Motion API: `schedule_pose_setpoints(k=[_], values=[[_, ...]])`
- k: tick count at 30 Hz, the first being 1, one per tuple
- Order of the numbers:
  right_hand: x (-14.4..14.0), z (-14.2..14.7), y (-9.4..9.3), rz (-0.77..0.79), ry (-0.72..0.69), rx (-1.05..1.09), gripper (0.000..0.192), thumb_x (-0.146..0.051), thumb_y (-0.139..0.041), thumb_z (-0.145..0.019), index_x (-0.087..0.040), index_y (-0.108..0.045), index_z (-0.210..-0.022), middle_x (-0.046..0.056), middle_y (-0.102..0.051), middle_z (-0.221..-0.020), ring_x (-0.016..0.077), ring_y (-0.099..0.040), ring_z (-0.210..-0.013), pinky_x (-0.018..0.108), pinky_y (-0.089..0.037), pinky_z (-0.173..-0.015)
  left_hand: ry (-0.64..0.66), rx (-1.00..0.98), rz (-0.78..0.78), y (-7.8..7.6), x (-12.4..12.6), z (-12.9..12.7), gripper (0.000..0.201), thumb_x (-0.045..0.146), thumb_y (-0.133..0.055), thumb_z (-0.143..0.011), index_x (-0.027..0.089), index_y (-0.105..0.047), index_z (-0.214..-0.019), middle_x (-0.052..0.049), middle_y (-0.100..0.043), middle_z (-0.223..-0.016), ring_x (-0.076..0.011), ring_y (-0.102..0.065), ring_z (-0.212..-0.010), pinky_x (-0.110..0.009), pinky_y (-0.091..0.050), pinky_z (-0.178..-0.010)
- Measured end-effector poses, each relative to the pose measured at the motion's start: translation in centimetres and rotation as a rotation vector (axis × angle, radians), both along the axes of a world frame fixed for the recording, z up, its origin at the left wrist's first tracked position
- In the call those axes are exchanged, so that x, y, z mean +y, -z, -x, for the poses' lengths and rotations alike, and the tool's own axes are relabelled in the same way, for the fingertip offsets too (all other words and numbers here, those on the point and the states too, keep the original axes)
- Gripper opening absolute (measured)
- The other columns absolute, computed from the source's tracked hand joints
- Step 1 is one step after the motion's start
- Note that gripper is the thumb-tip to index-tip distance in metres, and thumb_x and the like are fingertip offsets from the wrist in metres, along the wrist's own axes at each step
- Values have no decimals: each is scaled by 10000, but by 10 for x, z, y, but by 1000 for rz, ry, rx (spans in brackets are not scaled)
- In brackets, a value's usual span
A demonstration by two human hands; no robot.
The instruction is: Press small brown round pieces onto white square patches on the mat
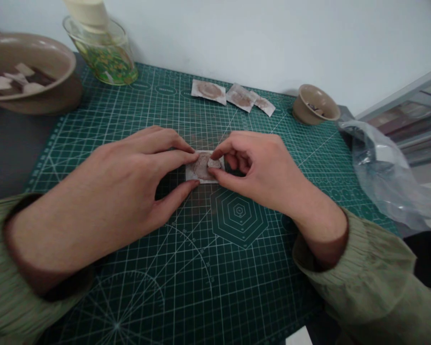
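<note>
A small, flat white sachet with a brown patch (200,167) lies on the green cutting mat (251,297). Fingertips and thumb of my left hand (129,167) hold its left part at the top and bottom edges. My right hand (260,167) pinches a small pale rounded piece (214,164) between thumb and index finger, over the sachet's right part. The piece has faint markings on its face; I cannot tell its material. The other fingers of that hand are curled.
Several similar brown-patched sachets (208,91) lie at the back. At far left stands a brown bowl (62,79) with pale pieces in it, beside a glass with green contents (111,62). A small brown bowl (301,108) and a clear plastic bag (384,167) are at right.
</note>
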State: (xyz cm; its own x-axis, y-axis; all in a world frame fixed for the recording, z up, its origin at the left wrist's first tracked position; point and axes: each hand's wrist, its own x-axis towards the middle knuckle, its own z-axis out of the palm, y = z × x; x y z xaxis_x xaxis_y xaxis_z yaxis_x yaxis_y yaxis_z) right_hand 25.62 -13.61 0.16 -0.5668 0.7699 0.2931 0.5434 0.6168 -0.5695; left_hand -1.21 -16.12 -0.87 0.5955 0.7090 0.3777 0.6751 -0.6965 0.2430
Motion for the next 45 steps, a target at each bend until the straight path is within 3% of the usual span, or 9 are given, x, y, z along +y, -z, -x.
schedule_pose_setpoints(k=[7,13,16,20,25,29,34,39,45], values=[[0,2,-3,46,-25,-18,60,-218,-805,-1001,-194,-820,-1054,4,-707,-868,196,-638,-816,376,-478,-785,-23,-18,23,0,-1,0,402,538,-488,-1217,343,-812,-1357,-33,-815,-1400,-305,-808,-1224,-450,-682,-1077],[1,0,-3,48,35,-6,68,-244,-847,-1008,-187,-835,-1043,5,-697,-836,199,-628,-793,392,-488,-785,-4,3,1,-2,0,0,433,494,-511,-1220,254,-843,-1362,-87,-820,-1405,-329,-816,-1222,-529,-711,-1099],[0,-1,-3,77,0,1,64,-214,-843,-988,-178,-841,-1041,-10,-683,-826,190,-634,-792,385,-489,-790,-7,33,-18,-1,1,0,439,494,-479,-1243,264,-828,-1376,-80,-819,-1402,-313,-811,-1226,-495,-712,-1069],[0,0,-3,37,86,-9,34,-209,-844,-987,-189,-826,-1008,-4,-678,-827,199,-645,-825,388,-482,-805,-5,-9,5,0,1,0,398,507,-512,-1223,296,-824,-1352,-56,-816,-1408,-311,-809,-1275,-477,-691,-1118],[0,0,-3,74,-28,12,79,-223,-831,-994,-174,-843,-1055,-4,-705,-846,182,-635,-788,372,-481,-775,-14,-26,34,-1,1,1,384,509,-535,-1213,304,-832,-1342,-62,-827,-1404,-328,-822,-1249,-504,-709,-1081],[0,1,-2,18,51,3,24,-198,-820,-981,-183,-809,-996,9,-724,-864,188,-639,-815,371,-478,-789,3,-7,-18,0,2,1,421,541,-501,-1220,299,-821,-1345,-70,-831,-1398,-319,-832,-1192,-517,-735,-1047],[1,1,-1,57,-46,19,62,-226,-813,-988,-185,-827,-1032,-15,-714,-845,166,-625,-772,344,-466,-764,-15,20,-10,2,3,0,437,535,-458,-1231,322,-815,-1366,-72,-832,-1397,-320,-833,-1172,-537,-752,-1045],[1,2,-1,6,47,25,54,-204,-798,-968,-159,-816,-989,-4,-704,-839,168,-615,-782,346,-454,-769,10,18,-43,-1,2,1,420,510,-467,-1239,288,-807,-1345,-84,-827,-1385,-318,-837,-1173,-540,-760,-1027],[1,1,0,59,13,26,53,-222,-819,-954,-182,-819,-989,-25,-689,-812,158,-597,-749,334,-445,-750,15,3,-27,0,2,0,407,499,-467,-1242,304,-805,-1355,-82,-827,-1368,-311,-833,-1152,-525,-758,-1021]])
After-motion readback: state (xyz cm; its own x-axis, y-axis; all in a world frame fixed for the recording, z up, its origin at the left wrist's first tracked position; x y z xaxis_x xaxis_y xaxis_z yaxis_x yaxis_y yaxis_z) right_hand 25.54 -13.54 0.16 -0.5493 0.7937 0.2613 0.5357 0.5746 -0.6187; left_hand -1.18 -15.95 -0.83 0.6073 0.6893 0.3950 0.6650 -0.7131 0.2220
